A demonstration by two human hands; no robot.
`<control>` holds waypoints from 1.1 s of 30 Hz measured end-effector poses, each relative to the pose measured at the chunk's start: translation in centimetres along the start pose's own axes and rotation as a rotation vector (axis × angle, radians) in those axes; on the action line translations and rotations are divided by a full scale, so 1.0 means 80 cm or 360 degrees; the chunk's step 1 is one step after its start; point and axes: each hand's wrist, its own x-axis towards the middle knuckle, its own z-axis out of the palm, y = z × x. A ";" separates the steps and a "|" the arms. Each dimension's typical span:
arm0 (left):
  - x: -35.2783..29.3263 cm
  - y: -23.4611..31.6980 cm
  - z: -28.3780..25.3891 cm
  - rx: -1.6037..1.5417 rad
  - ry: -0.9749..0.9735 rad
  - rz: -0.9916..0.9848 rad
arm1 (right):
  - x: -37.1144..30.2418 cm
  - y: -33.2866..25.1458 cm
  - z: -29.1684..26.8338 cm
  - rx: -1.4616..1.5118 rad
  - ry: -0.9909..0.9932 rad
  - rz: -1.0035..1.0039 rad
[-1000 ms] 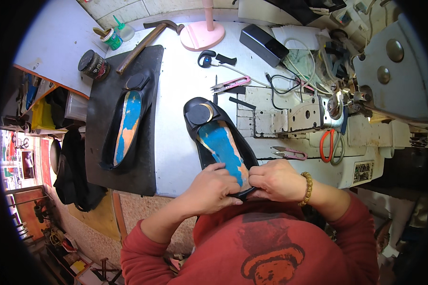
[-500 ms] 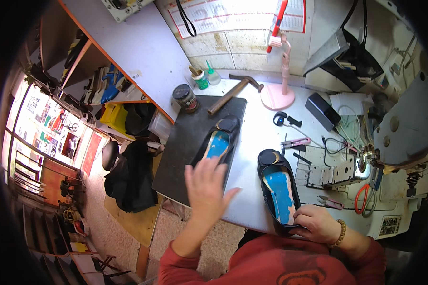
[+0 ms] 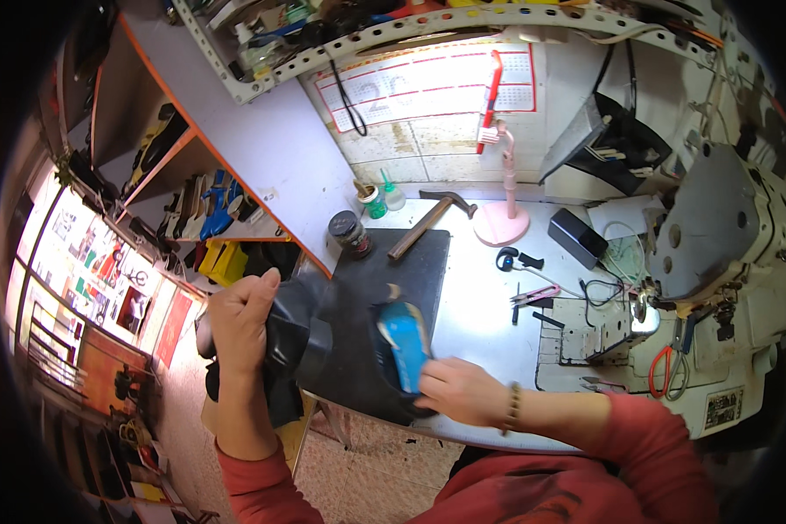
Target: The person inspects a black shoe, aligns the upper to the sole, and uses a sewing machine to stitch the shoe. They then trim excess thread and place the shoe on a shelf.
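My left hand [image 3: 240, 319] is raised at the left of the mat, fingers closed round a shiny black shoe [image 3: 290, 332], which is blurred by motion. Its opening is turned away from sight. My right hand [image 3: 463, 393] grips the near end of the other black shoe, whose blue insole [image 3: 402, 341] with worn pale edges faces up. This second shoe is over the front part of the black mat [image 3: 419, 262], its far end blurred.
A hammer [image 3: 421, 229] and a dark jar [image 3: 349, 231] are at the mat's far end, near a green pot [image 3: 373, 203] and squeeze bottle [image 3: 395, 196]. Behind stands a pink stand [image 3: 502, 225]. A sewing machine [image 3: 707, 236], scissors [image 3: 668, 367] and a black box [image 3: 576, 237] fill the right.
My left hand has lifted the shoe from the mat and moved left with it. My right hand has brought the other shoe leftward onto the mat. The view has tilted up.
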 end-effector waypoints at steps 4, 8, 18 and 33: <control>-0.042 0.043 0.020 0.0564 0.0183 0.0693 | 0.005 0.014 0.019 0.0333 0.0168 0.0290; -0.107 0.058 0.078 0.0490 -0.0177 0.1496 | -0.035 0.022 -0.013 0.2511 0.0108 0.1032; -0.203 0.006 0.217 -0.0784 -0.0340 0.0359 | -0.155 0.059 -0.037 0.3037 0.0268 0.0939; -0.235 -0.024 0.235 -0.1431 -0.0356 -0.0811 | -0.168 0.073 -0.049 0.2425 0.0568 0.2060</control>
